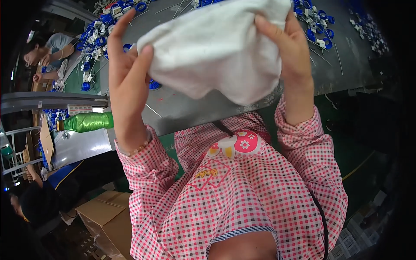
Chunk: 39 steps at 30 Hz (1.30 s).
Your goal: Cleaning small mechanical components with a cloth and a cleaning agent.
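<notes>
A white cloth (208, 56) is held up in front of me, stretched sideways between my two hands above the grey worktable (182, 108). At its left end, my left hand (130, 78) grips the edge with the thumb, while one finger points upward. Across from it, my right hand (294, 56) pinches the upper right part, thumb on the near side and fingers partly hidden behind. The lower edge of the cloth hangs in loose folds and is slightly blurred. I cannot tell whether it is a flat piece or a sewn item.
Coiled blue cables with white connectors (97, 37) are heaped at the table's far left, with more blue coils (320, 26) at the far right. A green bottle (89, 122) lies near my left wrist. Two people sit at the left; a cardboard box (106, 216) stands below.
</notes>
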Each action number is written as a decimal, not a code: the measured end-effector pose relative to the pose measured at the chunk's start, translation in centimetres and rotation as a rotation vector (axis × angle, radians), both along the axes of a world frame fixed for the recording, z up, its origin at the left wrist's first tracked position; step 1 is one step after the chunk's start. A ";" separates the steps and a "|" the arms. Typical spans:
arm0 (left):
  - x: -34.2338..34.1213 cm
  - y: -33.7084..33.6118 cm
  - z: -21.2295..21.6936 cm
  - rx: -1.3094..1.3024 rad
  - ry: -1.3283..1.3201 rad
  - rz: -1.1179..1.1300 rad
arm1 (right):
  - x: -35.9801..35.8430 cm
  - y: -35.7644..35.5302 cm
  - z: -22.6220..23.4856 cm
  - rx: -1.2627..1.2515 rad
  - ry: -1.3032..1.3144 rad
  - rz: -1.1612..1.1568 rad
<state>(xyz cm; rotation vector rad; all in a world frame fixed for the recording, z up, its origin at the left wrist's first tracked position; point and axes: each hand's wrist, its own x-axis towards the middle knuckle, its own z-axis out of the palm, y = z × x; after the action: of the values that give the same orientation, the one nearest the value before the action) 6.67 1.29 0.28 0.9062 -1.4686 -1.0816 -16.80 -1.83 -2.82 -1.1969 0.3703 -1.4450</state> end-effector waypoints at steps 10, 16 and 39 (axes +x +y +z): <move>-1.5 -2.9 0.6 -0.334 -0.362 0.290 | -2.0 -4.4 1.2 -0.253 -0.205 0.104; -1.8 -3.3 0.2 -0.476 -0.481 0.431 | 0.2 -1.5 3.8 -0.119 0.120 -0.611; -1.9 -3.0 2.1 -0.692 -0.344 0.740 | -0.5 -1.5 3.7 -0.325 0.680 -0.494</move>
<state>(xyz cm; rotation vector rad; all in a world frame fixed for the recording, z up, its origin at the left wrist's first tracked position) 4.76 -1.75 2.39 1.0128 -1.4392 0.1389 -17.34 -3.35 0.90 -1.9597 0.9775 -1.5065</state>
